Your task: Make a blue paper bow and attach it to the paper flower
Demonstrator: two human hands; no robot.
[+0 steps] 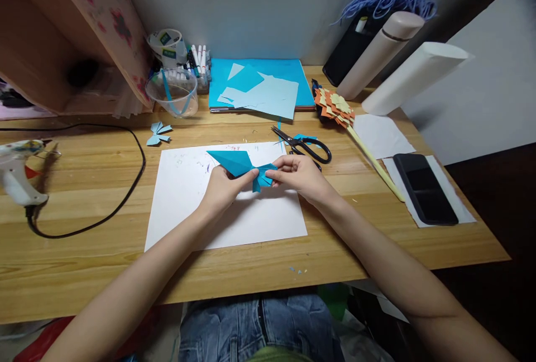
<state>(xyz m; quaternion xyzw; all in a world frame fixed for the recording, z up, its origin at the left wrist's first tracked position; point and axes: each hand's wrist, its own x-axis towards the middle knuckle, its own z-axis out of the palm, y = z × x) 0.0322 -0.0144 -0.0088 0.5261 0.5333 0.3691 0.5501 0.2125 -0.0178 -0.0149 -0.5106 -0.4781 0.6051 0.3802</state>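
Note:
Above a white paper sheet (180,205), both hands hold a folded blue paper piece (234,162) with a pointed end at the left and cut, flap-like parts at the right. My left hand (220,191) pinches its middle, thumb on top. The fingers of my right hand (299,175) are closed on the flaps at its right end. Just behind the right hand lie black-handled scissors (316,148), with blue paper scraps beside them. A small light-blue cut paper bow shape (158,134) rests on the table behind the sheet's left corner.
A glue gun (19,175) with a looping black cord is at the left. Behind stand a clear plastic cup (173,96), markers (199,60) and blue sheets (218,71). An orange-yellow paper flower (335,108), a phone (425,189) and a pinkish bottle (377,55) are at the right.

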